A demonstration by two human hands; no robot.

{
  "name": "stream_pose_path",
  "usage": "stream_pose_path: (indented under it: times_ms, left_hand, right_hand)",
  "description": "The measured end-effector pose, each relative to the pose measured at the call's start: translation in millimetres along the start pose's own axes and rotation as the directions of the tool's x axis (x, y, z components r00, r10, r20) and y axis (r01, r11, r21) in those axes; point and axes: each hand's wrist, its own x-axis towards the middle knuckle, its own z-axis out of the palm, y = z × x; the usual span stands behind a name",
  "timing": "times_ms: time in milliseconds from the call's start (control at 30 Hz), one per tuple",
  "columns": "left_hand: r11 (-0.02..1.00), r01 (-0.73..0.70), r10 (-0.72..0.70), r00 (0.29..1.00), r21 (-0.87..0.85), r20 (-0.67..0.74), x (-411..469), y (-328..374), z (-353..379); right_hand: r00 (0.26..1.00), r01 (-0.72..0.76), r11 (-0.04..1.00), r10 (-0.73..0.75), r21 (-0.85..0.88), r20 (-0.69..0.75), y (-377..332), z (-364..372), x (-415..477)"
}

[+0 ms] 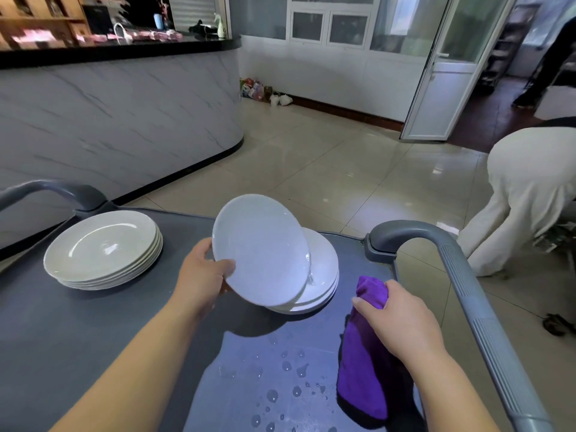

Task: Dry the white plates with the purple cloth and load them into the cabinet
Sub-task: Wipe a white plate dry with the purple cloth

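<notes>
A pale tiled floor (343, 169) fills the far and right part of the scene. A long counter (118, 120) with a grey marble-look front and a black top curves along the far left. In the near half is the dark grey top of a cart (93, 338), with a grey handle (467, 275) arching up at its right side and another at the far left corner. At the far right a person in white clothes (526, 194) bends low over the floor, and behind them a glass door (442, 88) stands ajar.

On the far left of the cart top sits a left stack (103, 247) of white plates, lying flat. Right of centre is a right stack (324, 275) of white plates, also flat. A single white plate (261, 251) is lifted and tilted above the right stack, its face turned toward the camera. Its lower right rim overlaps that stack in view, and I cannot tell whether they touch.

The purple cloth (361, 369) lies bunched along the near right of the cart top, its upper end raised.

The left hand (202, 275) grips the tilted plate at its near left rim, thumb on the face and fingers hidden behind it. The right hand (402, 319) is curled round the upper end of the cloth, holding it firmly.

Water drops (286, 366) are scattered on the cart top between the two forearms, just left of the cloth.
</notes>
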Motion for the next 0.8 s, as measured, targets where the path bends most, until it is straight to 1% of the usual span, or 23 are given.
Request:
stream_pose_path:
  times_ms: [100, 167, 267, 367, 467, 600, 700, 800]
  left_hand:
    - [0.992, -0.093, 0.096, 0.995, 0.088, -0.033, -2.1, 10.1, 2.1]
    - [0.966, -0.179, 0.188, 0.981, 0.187, -0.035, -5.5, 15.7, 3.3]
    - [0.884, -0.296, 0.316, 0.949, 0.363, 0.005, -11.0, 23.9, 4.8]
    - [0.797, -0.383, 0.416, 0.909, 0.467, 0.035, -9.5, 27.2, 6.1]
    - [0.73, -0.426, 0.469, 0.881, 0.535, 0.061, -10.6, 30.3, 11.4]
    - [0.614, -0.487, 0.527, 0.839, 0.621, 0.138, -18.1, 35.0, 21.6]
    - [0.557, -0.518, 0.542, 0.819, 0.649, 0.188, -20.6, 37.6, 24.1]
    - [0.518, -0.535, 0.546, 0.807, 0.667, 0.223, -23.2, 39.3, 24.9]
  right_hand:
    - [1.0, -0.008, 0.997, 0.01, 0.081, -0.026, 1.3, -4.3, 2.9]
    - [0.999, -0.007, 0.988, 0.014, 0.154, -0.045, 1.0, -8.2, 3.1]
    - [0.996, 0.025, 0.975, -0.004, 0.22, -0.093, 2.0, -11.6, 3.8]
    - [0.988, 0.073, 0.971, -0.04, 0.229, -0.146, 4.1, -12.8, 4.0]
    - [0.99, 0.082, 0.964, -0.049, 0.254, -0.134, 5.0, -13.2, 2.2]
    - [0.994, 0.028, 0.962, 0.001, 0.271, -0.107, 5.9, -11.6, 2.1]
    - [0.991, -0.025, 0.928, 0.071, 0.372, -0.11, 5.8, -13.2, 1.9]
    - [0.99, -0.085, 0.861, 0.129, 0.501, -0.054, 5.3, -16.0, 2.4]
